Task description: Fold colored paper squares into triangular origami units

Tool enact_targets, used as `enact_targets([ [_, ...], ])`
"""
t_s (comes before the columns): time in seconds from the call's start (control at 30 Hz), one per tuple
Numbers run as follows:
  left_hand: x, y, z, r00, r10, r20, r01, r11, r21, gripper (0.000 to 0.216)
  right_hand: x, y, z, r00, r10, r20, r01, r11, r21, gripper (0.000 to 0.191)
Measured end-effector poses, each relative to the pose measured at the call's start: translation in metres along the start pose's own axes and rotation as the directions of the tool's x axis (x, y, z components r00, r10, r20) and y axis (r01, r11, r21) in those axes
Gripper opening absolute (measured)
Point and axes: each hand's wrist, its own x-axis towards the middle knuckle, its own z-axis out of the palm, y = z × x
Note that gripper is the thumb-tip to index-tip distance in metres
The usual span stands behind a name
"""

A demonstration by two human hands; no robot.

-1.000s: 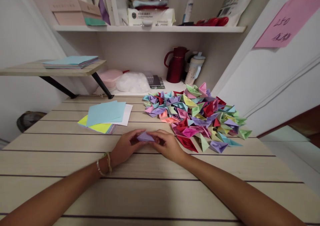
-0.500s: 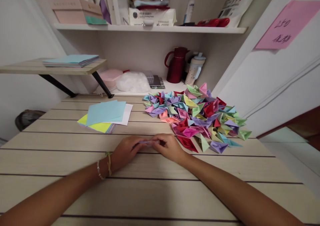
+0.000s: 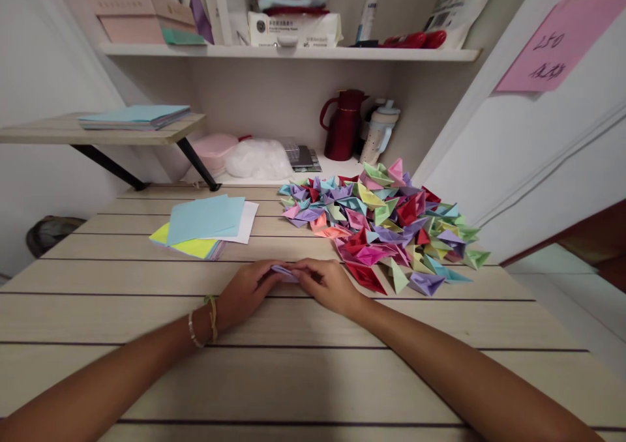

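I press a small lilac paper [image 3: 285, 272] flat on the tabletop [image 3: 303, 377], left hand [image 3: 247, 291] and right hand [image 3: 327, 284] meeting over it, each grip pinched narrow on an edge to hold the crease. It looks thin, folded, mostly hidden under my fingertips. Finished folds [image 3: 386, 233] lie just right of my grip.

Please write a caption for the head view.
Both hands, left hand and right hand, press a small purple folded paper on the wooden table.
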Motion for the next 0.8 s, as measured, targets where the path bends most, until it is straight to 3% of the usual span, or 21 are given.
enact_targets([
  [0.2,-0.0010,0.0018,-0.0004,0.998,-0.066,0.024,0.063,0.993,0.099,0.025,0.0014,0.0000,-0.0013,0.997,-0.015,0.071,0.016,1.000,-0.009,0.027],
  [0.4,-0.0027,0.0044,-0.0018,0.999,-0.051,0.002,0.050,0.993,0.106,0.025,0.0005,0.0020,-0.0009,0.991,-0.042,0.130,0.044,0.999,-0.015,0.023],
  [0.63,-0.0051,0.0050,0.0006,0.996,-0.081,-0.033,0.080,0.997,-0.008,0.016,-0.0032,-0.0028,-0.0002,0.988,-0.097,0.119,0.109,0.989,-0.103,0.028],
  [0.8,-0.0052,0.0018,0.0068,0.994,-0.095,-0.045,0.089,0.990,-0.113,0.030,-0.0049,-0.0014,0.0015,0.991,-0.118,0.057,0.127,0.972,-0.200,0.033],
])
